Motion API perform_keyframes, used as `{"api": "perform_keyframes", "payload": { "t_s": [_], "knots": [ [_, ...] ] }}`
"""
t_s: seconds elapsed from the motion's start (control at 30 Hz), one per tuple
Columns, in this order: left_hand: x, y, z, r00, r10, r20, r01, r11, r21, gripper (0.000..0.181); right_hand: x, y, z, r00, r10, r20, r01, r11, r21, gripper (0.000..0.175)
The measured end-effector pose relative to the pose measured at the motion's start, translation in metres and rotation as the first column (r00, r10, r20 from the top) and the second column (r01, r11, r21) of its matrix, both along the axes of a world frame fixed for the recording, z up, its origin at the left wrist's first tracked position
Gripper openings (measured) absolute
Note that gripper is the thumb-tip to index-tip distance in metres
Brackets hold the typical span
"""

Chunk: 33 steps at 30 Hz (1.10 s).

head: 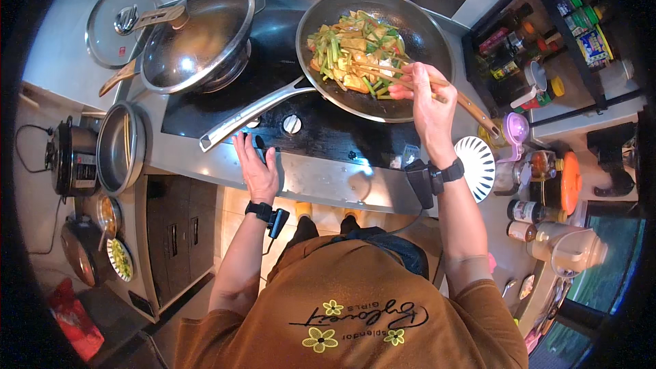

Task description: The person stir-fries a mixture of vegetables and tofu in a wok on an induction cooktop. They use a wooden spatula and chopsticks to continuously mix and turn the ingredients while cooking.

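Note:
My right hand (430,100) grips a pair of wooden chopsticks (384,69), whose tips are in the food in a wok (430,36) on the hob. The food (333,51) is a mix of browned flat pieces, green stalks and bits of red. A turner with a wooden handle (474,113) leans over the wok's right rim. The wok's long metal handle (256,110) points down-left. My left hand (256,166) is held palm down with its fingers apart, holding nothing, at the hob's front edge beside the end of that handle and below a control knob (292,124).
A second pan under a glass lid (200,36) stands at the back left, a spare glass lid (110,41) behind it. An empty pan (105,148) with chopsticks sits left. At right are a striped white plate (474,164), bottles (525,211) and an orange-lidded pot (570,182).

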<state>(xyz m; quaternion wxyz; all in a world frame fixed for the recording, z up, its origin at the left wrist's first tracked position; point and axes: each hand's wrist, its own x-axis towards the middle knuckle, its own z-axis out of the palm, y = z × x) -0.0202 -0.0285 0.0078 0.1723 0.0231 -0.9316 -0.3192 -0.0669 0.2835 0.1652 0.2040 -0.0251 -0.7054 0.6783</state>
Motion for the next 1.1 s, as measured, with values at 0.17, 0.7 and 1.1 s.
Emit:
{"api": "perform_keyframes", "payload": {
  "t_s": [0.17,0.7,1.1],
  "knots": [
    [0.0,-0.001,0.0,1.0,-0.006,-0.011,0.007,1.0,0.012,0.058,0.002,-0.003,0.0,0.999,-0.004,-0.032,0.005,0.999,0.035,0.034],
    [0.001,-0.002,0.0,1.0,-0.025,0.008,0.025,1.0,0.014,0.058,0.11,0.067,0.108,0.672,0.129,-0.73,-0.341,0.928,-0.15,0.026],
    [0.0,-0.001,0.001,0.999,-0.043,0.009,0.043,0.999,0.029,0.058,0.165,0.085,0.124,0.756,0.327,-0.567,-0.637,0.567,-0.523,0.032]
  ]
}}
